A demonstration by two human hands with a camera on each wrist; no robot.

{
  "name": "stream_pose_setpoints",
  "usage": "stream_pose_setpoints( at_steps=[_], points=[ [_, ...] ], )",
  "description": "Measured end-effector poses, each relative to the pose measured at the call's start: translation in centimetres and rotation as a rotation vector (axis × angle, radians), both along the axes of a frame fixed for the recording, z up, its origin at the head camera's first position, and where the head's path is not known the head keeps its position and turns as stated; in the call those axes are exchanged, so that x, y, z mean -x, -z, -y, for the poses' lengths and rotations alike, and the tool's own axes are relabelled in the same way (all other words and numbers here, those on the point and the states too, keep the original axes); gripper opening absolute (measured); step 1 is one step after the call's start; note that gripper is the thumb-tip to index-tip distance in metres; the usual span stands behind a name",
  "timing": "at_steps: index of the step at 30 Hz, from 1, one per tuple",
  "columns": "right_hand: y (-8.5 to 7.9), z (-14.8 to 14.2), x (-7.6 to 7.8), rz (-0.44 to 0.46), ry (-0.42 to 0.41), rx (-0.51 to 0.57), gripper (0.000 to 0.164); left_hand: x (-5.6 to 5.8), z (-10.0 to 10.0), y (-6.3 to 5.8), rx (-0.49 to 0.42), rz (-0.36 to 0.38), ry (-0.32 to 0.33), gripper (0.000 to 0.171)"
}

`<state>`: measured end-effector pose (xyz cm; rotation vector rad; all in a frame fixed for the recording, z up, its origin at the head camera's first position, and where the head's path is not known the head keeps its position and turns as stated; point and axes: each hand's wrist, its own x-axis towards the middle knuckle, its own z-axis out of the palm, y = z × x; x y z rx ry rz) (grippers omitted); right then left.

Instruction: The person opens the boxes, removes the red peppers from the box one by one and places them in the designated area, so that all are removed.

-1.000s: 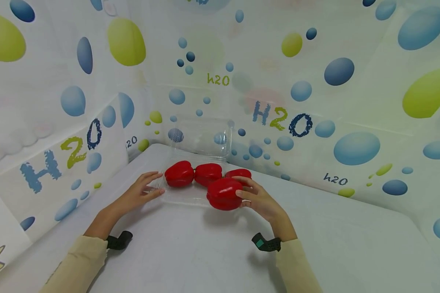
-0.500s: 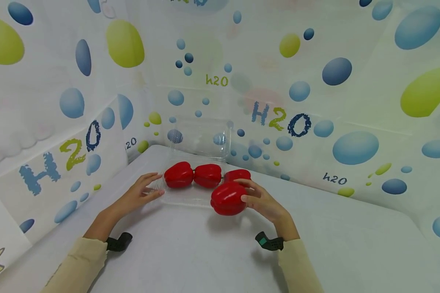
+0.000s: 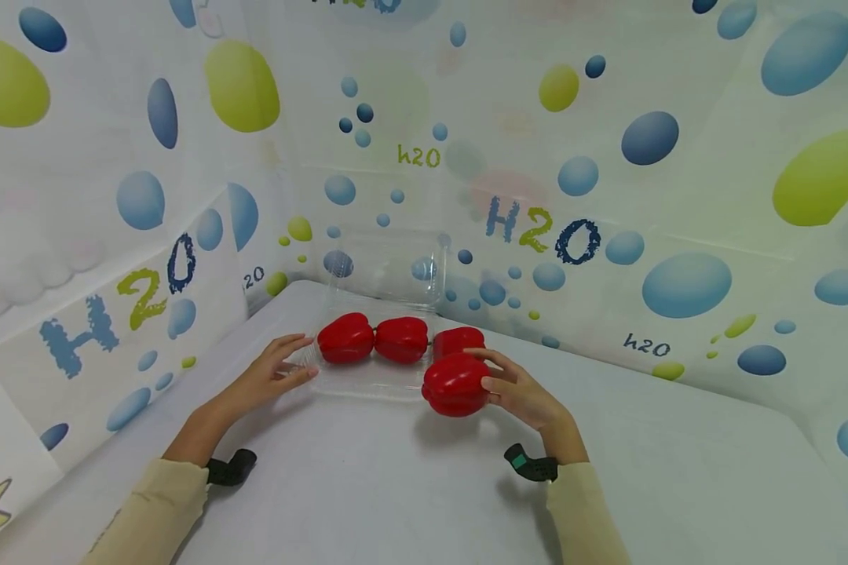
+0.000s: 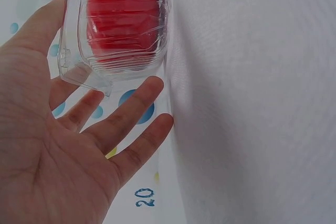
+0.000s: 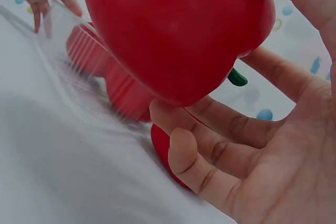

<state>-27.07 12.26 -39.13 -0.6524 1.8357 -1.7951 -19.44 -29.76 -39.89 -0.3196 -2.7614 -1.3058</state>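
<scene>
My right hand (image 3: 526,396) grips a red bell pepper (image 3: 455,384) above the table, thumb and fingers around its side; its green stem (image 5: 238,77) shows in the right wrist view. A clear plastic clamshell container (image 3: 360,386) stands on the table with its lid (image 3: 389,271) raised at the back. Inside lie a left red bell pepper (image 3: 346,339) and a middle one (image 3: 401,340). Another red bell pepper (image 3: 458,340) is at the container's right end, partly hidden by the held one. My left hand (image 3: 265,373) spreads around the container's left end, thumb at its rim (image 4: 62,40).
A white cloth covers the table (image 3: 367,479). Close behind the lid stands a white patterned sheet (image 3: 608,275) with blue and green dots, and another patterned sheet (image 3: 113,259) rises along the left side.
My right hand has carried the held bell pepper to the right and slightly toward me, uncovering more of the pepper behind it. The left hand and the container stay in place.
</scene>
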Motion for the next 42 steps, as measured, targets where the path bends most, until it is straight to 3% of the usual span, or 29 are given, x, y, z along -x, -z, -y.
stream_pose_setpoints(
  at_steps=[11, 21, 31, 42],
  points=[
    [0.8, -1.5, 0.4, 0.051, 0.022, 0.019, 0.063, -0.1, -0.1, -0.1, 0.007, 0.01, -0.001, 0.066],
    [2.2, -2.1, 1.1, 0.091, -0.018, -0.063, 0.061, -0.3, -0.1, -0.3, -0.005, 0.022, -0.001, 0.066],
    [2.9, -2.7, 1.1, 0.133, 0.092, 0.004, 0.056, -0.2, -0.1, -0.2, -0.003, 0.017, 0.002, 0.067],
    [3.4, -2.4, 1.1, 0.162, 0.12, 0.073, 0.053, -0.2, -0.1, -0.1, 0.004, 0.006, -0.001, 0.066]
  ],
)
